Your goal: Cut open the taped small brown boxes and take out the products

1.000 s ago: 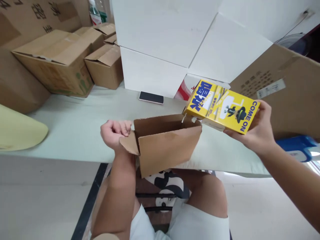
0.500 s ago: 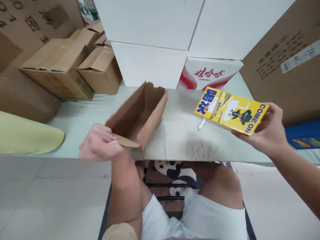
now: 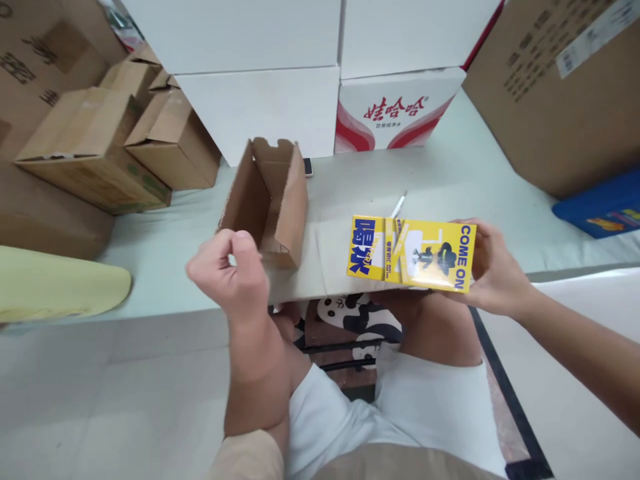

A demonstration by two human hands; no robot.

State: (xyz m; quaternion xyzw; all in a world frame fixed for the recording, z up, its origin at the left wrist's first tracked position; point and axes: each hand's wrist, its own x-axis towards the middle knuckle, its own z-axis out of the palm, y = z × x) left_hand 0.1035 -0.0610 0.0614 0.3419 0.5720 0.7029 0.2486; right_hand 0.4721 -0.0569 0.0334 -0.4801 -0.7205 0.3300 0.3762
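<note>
My right hand [image 3: 493, 267] grips the right end of a yellow box [image 3: 410, 253] with blue Chinese characters, "COME ON" and a cartoon figure in a hat. The box is held flat, face up, above the table's front edge. My left hand [image 3: 233, 270] is curled into a fist, with a small gap beside the thumb; nothing shows in it. It hovers at the near left end of an open, narrow brown cardboard box [image 3: 293, 213] and hides part of that end. The part of the cardboard box that I can see inside looks bare.
A slim white tool [image 3: 399, 205] lies behind the yellow box on the pale green table [image 3: 345, 187]. A small dark device [image 3: 308, 167] rests beside the cardboard box. White cartons [image 3: 260, 113] stand behind, brown cartons [image 3: 170, 140] at left, a yellow-green roll [image 3: 60, 280] front left, a blue package [image 3: 603, 203] right.
My left hand has come off the cardboard box's flap and risen as a fist. The yellow box has moved left and nearer to me and turned level. The camera view has shifted.
</note>
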